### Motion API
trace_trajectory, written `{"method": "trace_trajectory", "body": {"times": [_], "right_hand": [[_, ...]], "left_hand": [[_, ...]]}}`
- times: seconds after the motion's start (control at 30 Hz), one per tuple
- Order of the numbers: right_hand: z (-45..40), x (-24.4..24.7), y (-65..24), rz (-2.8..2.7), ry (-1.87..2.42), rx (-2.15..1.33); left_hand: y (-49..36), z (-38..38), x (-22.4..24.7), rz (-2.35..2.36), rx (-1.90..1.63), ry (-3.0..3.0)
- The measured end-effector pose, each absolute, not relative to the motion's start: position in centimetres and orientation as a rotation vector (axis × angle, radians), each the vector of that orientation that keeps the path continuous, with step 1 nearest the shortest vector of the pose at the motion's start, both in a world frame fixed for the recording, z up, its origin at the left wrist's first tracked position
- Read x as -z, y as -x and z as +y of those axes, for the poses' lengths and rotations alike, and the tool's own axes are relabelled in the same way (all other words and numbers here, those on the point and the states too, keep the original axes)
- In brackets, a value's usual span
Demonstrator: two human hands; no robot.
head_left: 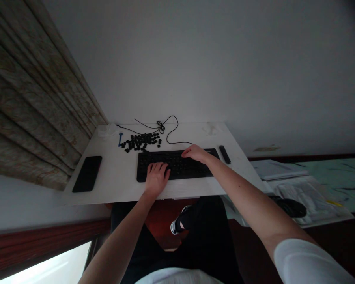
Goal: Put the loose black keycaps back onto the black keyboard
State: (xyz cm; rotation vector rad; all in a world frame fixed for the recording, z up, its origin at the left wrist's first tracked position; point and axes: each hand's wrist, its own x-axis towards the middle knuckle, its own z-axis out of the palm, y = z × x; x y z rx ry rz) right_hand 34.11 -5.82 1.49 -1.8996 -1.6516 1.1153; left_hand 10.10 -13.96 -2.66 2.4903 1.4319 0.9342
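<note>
A black keyboard [177, 167] lies across the front half of the white table. My left hand [157, 176] rests on its left part, the fingers lying on it and the thumb apart. My right hand [194, 153] is over the keyboard's upper edge, right of the middle, with thumb and fingertips pinched together. Whatever is between those fingertips is too small to make out. Behind the keyboard's left end, several loose black keycaps [142, 141] lie in a pile. A small blue tool [120, 139] is just left of the pile.
A black cable [177, 130], partly tied in a bundle, runs behind the keyboard. A dark phone [87, 173] lies at the table's left, and a slim black object [224, 154] at the right. Clear plastic [107, 130] sits at the back left corner. A curtain [32, 86] hangs to the left.
</note>
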Motion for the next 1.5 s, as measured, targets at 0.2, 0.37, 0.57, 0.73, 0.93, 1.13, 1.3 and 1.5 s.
{"method": "trace_trajectory", "body": {"times": [0.2, 0.37, 0.57, 0.73, 0.93, 1.13, 1.3, 1.5], "right_hand": [[-5.7, -1.3, -33.8, -1.663, 1.922, -1.087], [-5.6, -1.3, -33.7, -1.633, 1.997, -1.062], [-5.3, -1.6, -33.7, -1.775, 2.045, -1.037], [-4.7, -1.9, -33.5, -1.908, 2.103, -0.968], [-4.8, -2.4, -33.3, -2.022, 2.143, -0.872], [-5.5, -2.6, -33.8, -1.996, 2.033, -0.918], [-7.1, -3.0, -35.7, -1.737, 1.889, -0.828], [-11.5, -1.1, -38.7, -1.629, 1.801, -0.337]], "left_hand": [[-10.1, -13.9, 2.8, 1.424, -0.938, -2.504], [-10.1, -14.0, 2.8, 1.433, -0.939, -2.519], [-10.1, -14.0, 2.8, 1.428, -0.926, -2.518], [-10.2, -14.1, 2.8, 1.433, -0.904, -2.535], [-10.3, -14.1, 2.9, 1.419, -0.916, -2.53], [-10.1, -14.1, 2.7, 1.435, -0.923, -2.539], [-9.9, -14.2, 2.7, 1.415, -0.976, -2.53], [-9.9, -14.1, 2.7, 1.443, -0.939, -2.545]]}}
